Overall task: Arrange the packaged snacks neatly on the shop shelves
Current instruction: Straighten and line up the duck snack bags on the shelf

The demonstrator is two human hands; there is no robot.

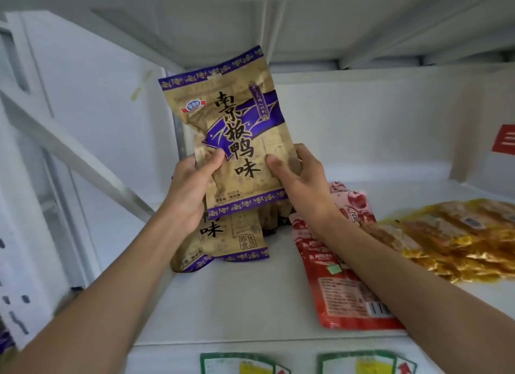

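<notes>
Both hands, left hand (192,189) and right hand (301,178), grip brown packet (225,134) upright at 12 o'clock | stack (223,242) beneath | red packets (340,273), yellow packets (451,234) at 3 o'clock lie loose on shelf (237,304) | early

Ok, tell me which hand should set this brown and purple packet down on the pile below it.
Probably the left. Both hands hold the brown and purple packet, but the left hand is right above the matching packets, while the right hand sits over the red packets.
</notes>
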